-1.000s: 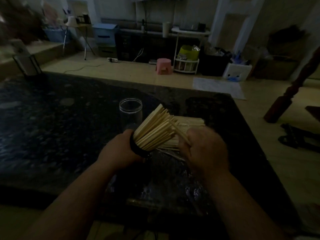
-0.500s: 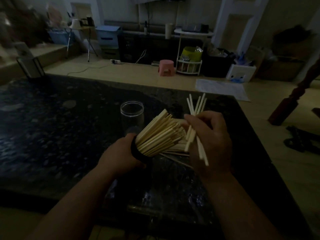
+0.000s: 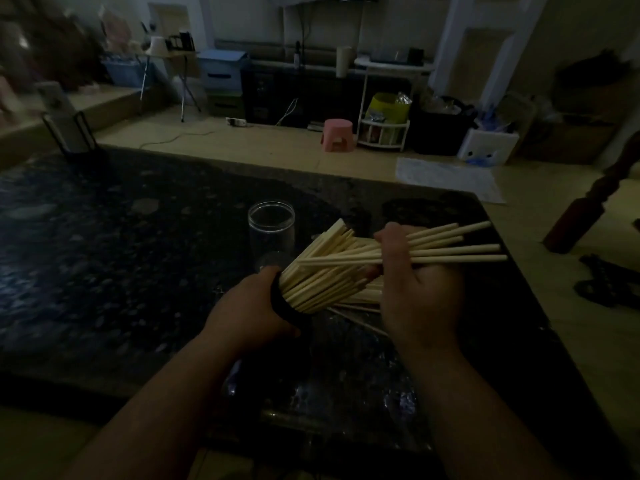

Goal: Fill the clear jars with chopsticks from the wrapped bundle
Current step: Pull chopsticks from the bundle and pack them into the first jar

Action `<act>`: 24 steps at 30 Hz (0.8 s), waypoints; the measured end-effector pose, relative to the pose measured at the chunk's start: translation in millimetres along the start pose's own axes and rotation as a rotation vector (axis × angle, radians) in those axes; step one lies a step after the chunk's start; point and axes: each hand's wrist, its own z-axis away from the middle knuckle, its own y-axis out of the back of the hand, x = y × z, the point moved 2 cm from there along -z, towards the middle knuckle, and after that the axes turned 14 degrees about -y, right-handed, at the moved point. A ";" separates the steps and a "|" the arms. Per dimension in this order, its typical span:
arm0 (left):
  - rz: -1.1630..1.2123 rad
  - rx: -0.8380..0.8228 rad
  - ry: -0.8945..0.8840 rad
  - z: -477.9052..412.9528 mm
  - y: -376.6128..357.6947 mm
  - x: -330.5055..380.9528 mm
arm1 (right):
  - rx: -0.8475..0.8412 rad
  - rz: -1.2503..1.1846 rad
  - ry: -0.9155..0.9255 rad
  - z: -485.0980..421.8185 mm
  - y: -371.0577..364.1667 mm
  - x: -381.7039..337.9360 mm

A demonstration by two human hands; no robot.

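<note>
Pale chopsticks (image 3: 450,251) fan from the bundle (image 3: 313,289) the left hand (image 3: 249,315) grips tilted, so the right hand (image 3: 420,296), clamped on a few, can pull them free. The clear jar (image 3: 271,233) stands toward the worktop's (image 3: 104,258) far edge.

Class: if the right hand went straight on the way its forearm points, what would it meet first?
Probably nothing: only dark tabletop shows ahead of the right hand; the clear jar stands off to its left. Depth is hard to judge.
</note>
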 end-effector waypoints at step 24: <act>-0.054 -0.050 -0.061 -2.2 -1.5 -0.4 | -0.098 0.074 -0.265 1.0 -8.4 23.6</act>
